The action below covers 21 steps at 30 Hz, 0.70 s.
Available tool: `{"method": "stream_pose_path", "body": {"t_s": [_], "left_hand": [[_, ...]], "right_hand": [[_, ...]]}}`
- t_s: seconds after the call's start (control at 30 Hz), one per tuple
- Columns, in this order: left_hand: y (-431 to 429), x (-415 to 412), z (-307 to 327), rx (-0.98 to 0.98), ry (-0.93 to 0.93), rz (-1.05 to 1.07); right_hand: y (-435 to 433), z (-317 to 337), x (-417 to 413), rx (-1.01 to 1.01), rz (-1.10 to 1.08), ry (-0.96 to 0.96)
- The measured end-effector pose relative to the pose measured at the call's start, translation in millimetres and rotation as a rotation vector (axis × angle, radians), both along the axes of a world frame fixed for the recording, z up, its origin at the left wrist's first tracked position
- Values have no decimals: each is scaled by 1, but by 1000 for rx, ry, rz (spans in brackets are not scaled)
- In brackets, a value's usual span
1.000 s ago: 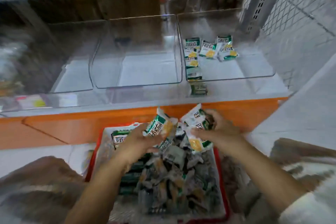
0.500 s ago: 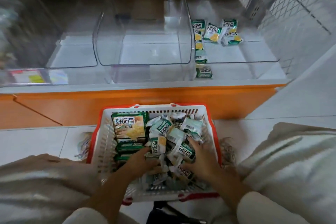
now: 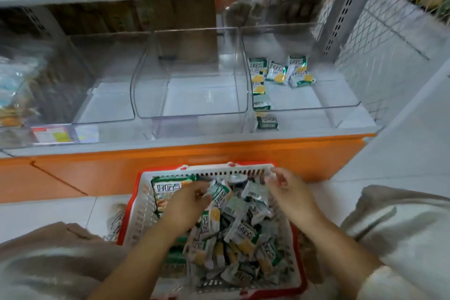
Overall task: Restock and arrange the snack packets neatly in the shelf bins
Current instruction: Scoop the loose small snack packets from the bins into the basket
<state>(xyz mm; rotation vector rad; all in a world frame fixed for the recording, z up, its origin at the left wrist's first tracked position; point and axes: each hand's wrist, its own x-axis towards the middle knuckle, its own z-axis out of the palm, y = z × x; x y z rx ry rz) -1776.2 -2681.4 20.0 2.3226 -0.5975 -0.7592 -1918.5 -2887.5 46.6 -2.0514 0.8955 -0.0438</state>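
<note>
head view: half a second back both grips were sunk in the middle of the basket [image 3: 136, 213]. now they have come up to its far end, the end nearest the shelf [image 3: 194, 147].

the left grip [image 3: 187, 204] is clenched on one packet [image 3: 220, 193] at the top of the pile, just right of a large pack [image 3: 168, 187] lying in the basket's far left corner. the right grip [image 3: 289, 192] hovers at the basket's far right rim with its fingers curled. the spot is blurred, so i cannot tell whether it pinches anything.

the rest of the packets [image 3: 241, 234] lie heaped in the basket, which sits on the floor just this side of the shelf. beyond the basket's far right corner a clear bin [image 3: 341, 95] holds only a few packets, toward its back left. one more lies just in front of that bin.

the rise of the grips suggests a pick is made, on the left at least. the likely next move is a carry over the basket's far rim to that bin. by the look of the heap, nearly all the stock has yet to go in.
</note>
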Motion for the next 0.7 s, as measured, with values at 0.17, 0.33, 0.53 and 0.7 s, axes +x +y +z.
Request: {"method": "stream_pose_path", "body": {"t_s": [0.17,0.33,0.53,0.7], "left_hand": [[-61,25,99,-337,-271,-84],[-127,72,153,-376,-489,-173],[-177,116,134,-217,-535,-236],[-183,119,111,-375,-517,-191]], "right_hand": [[-58,86,29,-137,-111,-463],[-135,116,76,-169,-28,-383],[-167,99,135,-117,470,204],[-172,65,174,-130,554,358]]}}
